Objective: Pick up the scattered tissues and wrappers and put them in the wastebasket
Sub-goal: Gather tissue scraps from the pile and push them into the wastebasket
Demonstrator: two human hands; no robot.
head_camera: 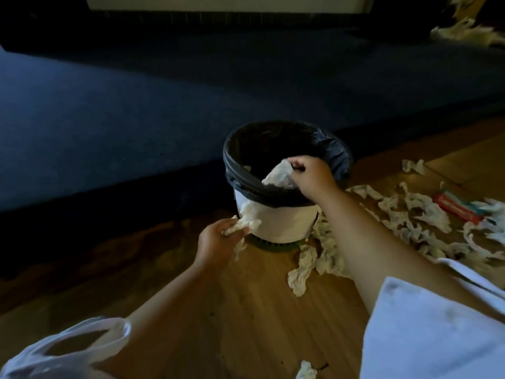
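A white wastebasket (284, 222) lined with a black bag stands on the wooden floor in the middle of the view. My right hand (311, 177) is over its rim, shut on a crumpled white tissue (278, 175) that hangs inside the opening. My left hand (218, 242) is low at the basket's left side, shut on another crumpled tissue (250, 222). Several loose tissues (308, 265) lie on the floor right of the basket, more tissues (420, 212) lie farther right, and a red wrapper (456, 207) lies among them.
A dark blue sofa (136, 105) runs across the back, close behind the basket, with white scraps (461, 31) at its far right end. One tissue (307, 370) lies at the bottom edge. The basket stands on a green base (273, 245).
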